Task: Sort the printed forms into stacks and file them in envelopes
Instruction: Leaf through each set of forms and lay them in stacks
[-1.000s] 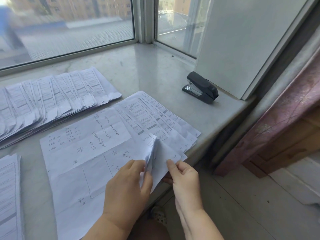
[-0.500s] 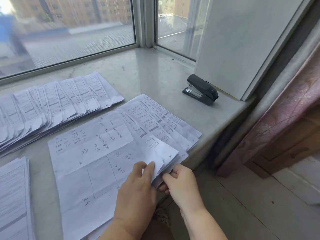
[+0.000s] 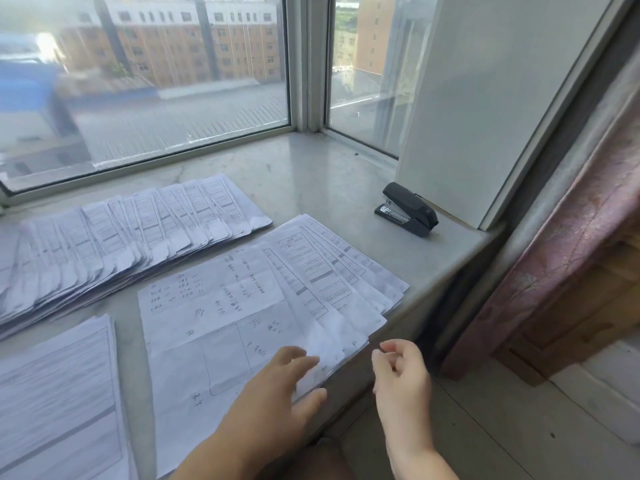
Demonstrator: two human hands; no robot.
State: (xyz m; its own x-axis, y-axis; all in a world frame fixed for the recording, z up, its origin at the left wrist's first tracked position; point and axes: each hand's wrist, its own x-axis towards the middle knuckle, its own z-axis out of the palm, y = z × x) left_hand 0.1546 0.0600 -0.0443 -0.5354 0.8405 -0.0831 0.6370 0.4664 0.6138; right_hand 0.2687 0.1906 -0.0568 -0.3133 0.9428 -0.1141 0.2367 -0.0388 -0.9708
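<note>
A fanned set of printed forms (image 3: 332,278) lies on the stone windowsill, topped by a sheet with handwriting (image 3: 214,306). My left hand (image 3: 277,389) rests flat on the near corner of this set, fingers spread. My right hand (image 3: 401,368) hovers just off the sill's edge to the right of the papers, fingers loosely curled, holding nothing. A long fanned row of forms (image 3: 114,237) lies behind to the left. Another stack of forms (image 3: 55,400) sits at the near left.
A black stapler (image 3: 407,207) sits on the windowsill (image 3: 311,174) at the back right, beside a white panel (image 3: 485,98) leaning in the corner. The sill's edge drops to the floor (image 3: 502,427) on the right. Windows run along the back.
Both hands were pinching the lifted corner of the fanned forms. The corner now lies flat; my right hand has let go and drawn away, and my left hand lies flat on the papers.
</note>
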